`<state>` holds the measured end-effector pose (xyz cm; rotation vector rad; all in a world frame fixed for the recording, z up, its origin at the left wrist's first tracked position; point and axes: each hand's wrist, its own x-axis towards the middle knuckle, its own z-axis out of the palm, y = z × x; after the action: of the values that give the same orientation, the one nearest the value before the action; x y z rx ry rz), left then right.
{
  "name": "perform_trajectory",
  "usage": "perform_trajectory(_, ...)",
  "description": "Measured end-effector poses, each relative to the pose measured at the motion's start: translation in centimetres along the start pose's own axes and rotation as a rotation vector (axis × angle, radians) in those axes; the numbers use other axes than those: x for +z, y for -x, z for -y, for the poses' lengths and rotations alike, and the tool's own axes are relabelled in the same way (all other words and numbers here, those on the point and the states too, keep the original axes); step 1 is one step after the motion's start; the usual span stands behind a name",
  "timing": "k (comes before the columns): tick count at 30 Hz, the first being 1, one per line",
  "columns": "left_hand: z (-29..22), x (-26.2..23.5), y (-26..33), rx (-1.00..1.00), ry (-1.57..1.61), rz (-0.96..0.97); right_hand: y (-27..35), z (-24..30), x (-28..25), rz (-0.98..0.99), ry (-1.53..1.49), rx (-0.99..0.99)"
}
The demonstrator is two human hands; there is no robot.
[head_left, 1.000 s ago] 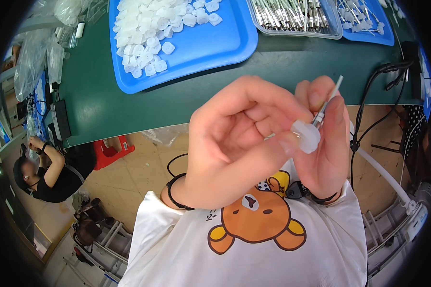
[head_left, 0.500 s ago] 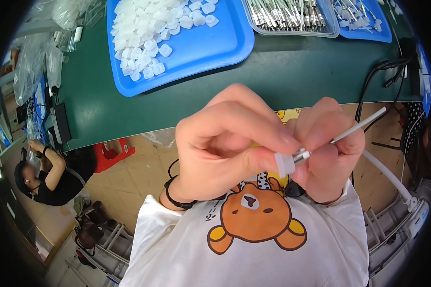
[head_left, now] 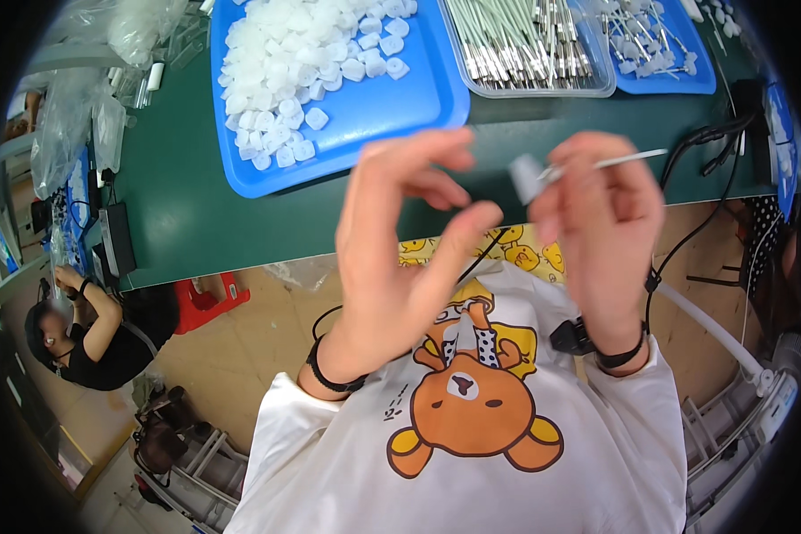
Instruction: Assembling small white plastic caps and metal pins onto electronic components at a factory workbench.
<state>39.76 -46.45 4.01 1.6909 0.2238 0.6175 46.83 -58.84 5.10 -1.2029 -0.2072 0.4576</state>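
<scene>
My right hand (head_left: 596, 214) pinches a thin rod (head_left: 632, 158) with a metal section, its pale end pointing right. A translucent white plastic cap (head_left: 527, 178) sits on the rod's left end, blurred by motion. Apart from it, my left hand (head_left: 387, 249) holds nothing; its thumb and fingers are spread over the table's near edge. Ahead of the left hand lies a pile of similar white caps (head_left: 285, 62) in a large blue tray (head_left: 409, 107). Beyond my right hand, a clear plastic container (head_left: 543, 92) holds many metal-ended rods (head_left: 525, 44).
A smaller blue tray (head_left: 667, 86) at the far right holds capped rods (head_left: 641, 40). Black cables (head_left: 707, 147) run over the right part of the green table (head_left: 178, 214). A red stool (head_left: 209, 303) and a co-worker in black (head_left: 107, 334) are at left.
My hands have come apart and moved up toward the table. The left has let go of the cap and opened; the right carries the capped rod away.
</scene>
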Motion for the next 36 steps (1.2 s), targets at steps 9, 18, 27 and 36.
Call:
perform_trajectory(9, 2.3, -4.8, -4.3, 0.226, -0.976, -0.167, -5.8, 4.8, -5.3, -0.350, 1.249, -0.626)
perform_trajectory(18, 3.5, -5.4, -5.5, -0.034, -1.099, -0.094, -7.0, 2.6, -1.0, 0.063, 1.328, -0.433)
perform_trajectory(27, 4.0, -4.7, -5.6, 0.086, -1.244, -0.213, -8.0, 3.0, 0.6, 0.109, 1.439, -0.275)
perform_trajectory(36, 2.2, -5.3, -4.7, 0.111, -0.759, -0.307, -6.1, 4.6, -0.8, 0.159, 0.576, -0.142)
